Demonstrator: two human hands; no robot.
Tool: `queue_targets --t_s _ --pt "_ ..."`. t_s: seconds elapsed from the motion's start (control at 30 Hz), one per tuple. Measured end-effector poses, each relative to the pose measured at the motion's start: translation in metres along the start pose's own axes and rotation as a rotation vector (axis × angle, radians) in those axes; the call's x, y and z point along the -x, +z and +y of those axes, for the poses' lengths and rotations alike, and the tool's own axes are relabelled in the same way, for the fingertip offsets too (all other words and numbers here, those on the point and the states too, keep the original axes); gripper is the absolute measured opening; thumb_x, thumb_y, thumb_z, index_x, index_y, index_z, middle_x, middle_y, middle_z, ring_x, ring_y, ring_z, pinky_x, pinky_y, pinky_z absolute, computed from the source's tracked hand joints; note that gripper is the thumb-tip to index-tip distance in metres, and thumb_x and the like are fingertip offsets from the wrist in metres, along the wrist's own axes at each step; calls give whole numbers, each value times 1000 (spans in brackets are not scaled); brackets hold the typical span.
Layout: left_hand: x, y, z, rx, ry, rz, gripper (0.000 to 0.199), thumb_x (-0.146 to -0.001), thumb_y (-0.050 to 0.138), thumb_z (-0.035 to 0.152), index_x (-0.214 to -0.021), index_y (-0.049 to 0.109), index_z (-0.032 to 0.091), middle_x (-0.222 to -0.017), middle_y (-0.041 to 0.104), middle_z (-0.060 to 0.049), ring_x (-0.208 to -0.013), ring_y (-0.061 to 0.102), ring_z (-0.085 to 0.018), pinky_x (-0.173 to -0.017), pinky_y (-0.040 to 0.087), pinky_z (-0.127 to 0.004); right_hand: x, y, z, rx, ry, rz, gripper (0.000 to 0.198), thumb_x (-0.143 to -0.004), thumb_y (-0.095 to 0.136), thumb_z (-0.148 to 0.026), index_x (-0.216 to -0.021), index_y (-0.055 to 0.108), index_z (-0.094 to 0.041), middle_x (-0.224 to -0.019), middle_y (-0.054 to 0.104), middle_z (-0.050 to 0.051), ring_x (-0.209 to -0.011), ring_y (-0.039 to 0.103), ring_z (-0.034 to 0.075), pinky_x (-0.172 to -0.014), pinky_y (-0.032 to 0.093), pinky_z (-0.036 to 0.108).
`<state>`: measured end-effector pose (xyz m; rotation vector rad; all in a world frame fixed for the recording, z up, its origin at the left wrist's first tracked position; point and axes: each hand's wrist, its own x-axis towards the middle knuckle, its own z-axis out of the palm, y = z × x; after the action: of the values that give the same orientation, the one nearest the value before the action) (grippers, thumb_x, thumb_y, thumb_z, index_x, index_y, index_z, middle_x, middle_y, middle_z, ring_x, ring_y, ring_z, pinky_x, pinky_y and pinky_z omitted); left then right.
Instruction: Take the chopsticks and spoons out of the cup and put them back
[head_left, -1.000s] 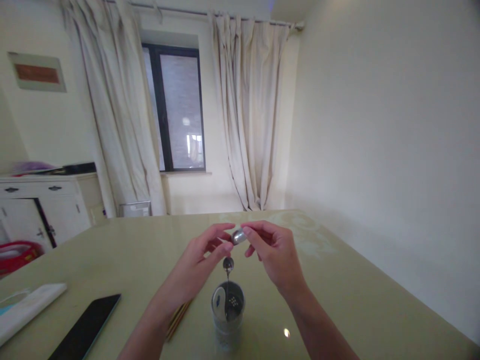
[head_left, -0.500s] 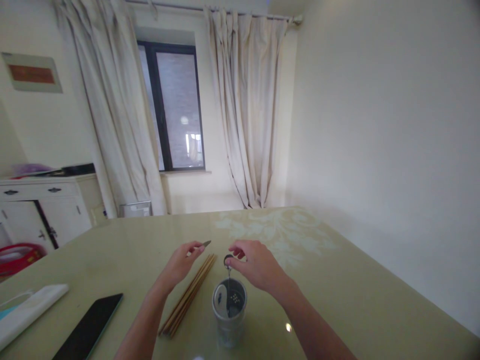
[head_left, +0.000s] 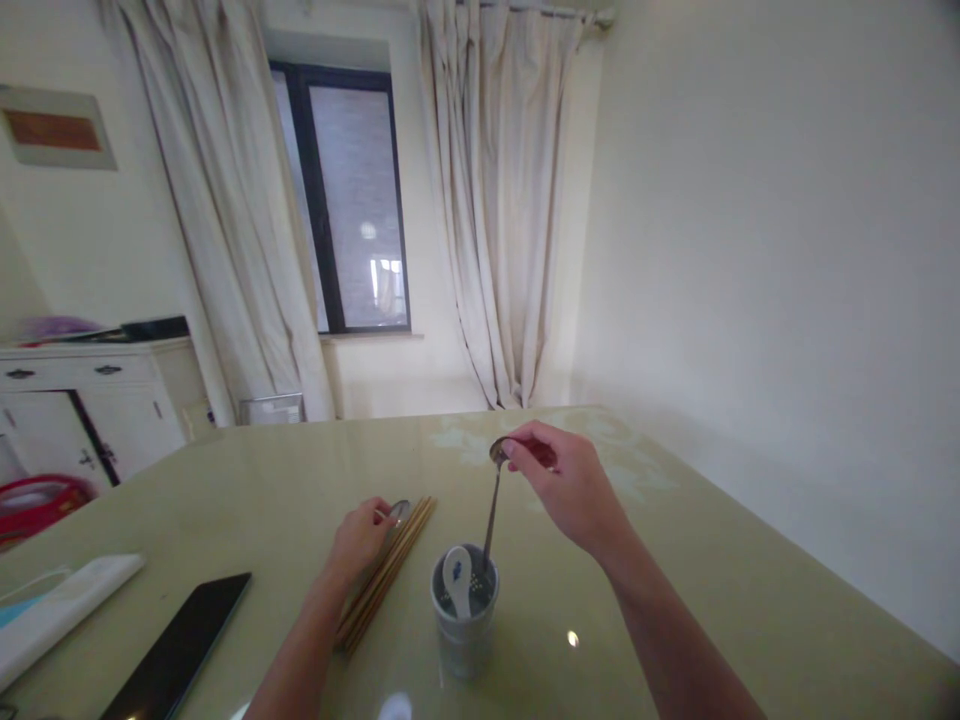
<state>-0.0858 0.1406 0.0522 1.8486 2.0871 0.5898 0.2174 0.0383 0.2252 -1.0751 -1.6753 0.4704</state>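
Note:
My right hand (head_left: 559, 475) pinches a long metal spoon (head_left: 492, 515) by its bowl, above and behind a grey utensil holder (head_left: 465, 628). The spoon's lower handle end still reaches into the holder. A white ceramic spoon (head_left: 457, 576) with a blue mark leans inside, and small holes show in the holder's bottom. To the left, my left hand (head_left: 364, 535) is closed on another metal spoon (head_left: 400, 511), whose bowl sticks out past the fingertips; its handle is hidden. Just right of that hand lies a bundle of wooden chopsticks (head_left: 390, 575) on the table.
A black phone-like slab (head_left: 180, 645) and a white flat object (head_left: 71, 615) lie on the green table (head_left: 720, 600) at left. Beyond stand a white cabinet (head_left: 127, 400) and a red basket (head_left: 41, 500). A wall borders the right side.
My right hand has risen to the right, drawing the metal spoon mostly up out of the holder. My left hand has lowered its spoon beside the chopsticks.

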Motion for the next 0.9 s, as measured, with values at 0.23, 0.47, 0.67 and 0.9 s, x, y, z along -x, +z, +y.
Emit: queue_targets --t_s 0.23,0.47,0.67,0.9 --pt "4 -18 10 -13 11 62 24 -92 59 31 -91 79 17 -102 82 -16 -96 74 -28 -80 48 -32 0 5 -2 -248 9 126 25 -92 71 -41 -90 76 -17 -82 81 7 -74 77 21 -67 59 28" --pt "53 -91 102 555 457 126 54 -98 47 60 -112 76 18 -99 80 -8 -80 68 -21 -75 53 -31 4 28 -1 -269 6 151 21 -91 72 -36 -85 77 -17 -74 79 5 -67 77 19 -61 58 26" --pt "100 -99 157 627 611 -83 42 -98 51 53 -95 74 19 -74 68 -1 -68 58 -16 -63 45 -26 4 31 0 -269 -9 123 20 -93 70 -36 -89 78 -18 -82 82 6 -73 78 21 -69 62 29" --pt "52 -87 98 473 347 -80 45 -87 50 56 -90 74 18 -73 64 0 -64 54 -16 -58 39 -25 8 33 9 127 28 -256 23 -91 77 -34 -106 80 -17 -89 82 6 -80 75 20 -73 54 29"
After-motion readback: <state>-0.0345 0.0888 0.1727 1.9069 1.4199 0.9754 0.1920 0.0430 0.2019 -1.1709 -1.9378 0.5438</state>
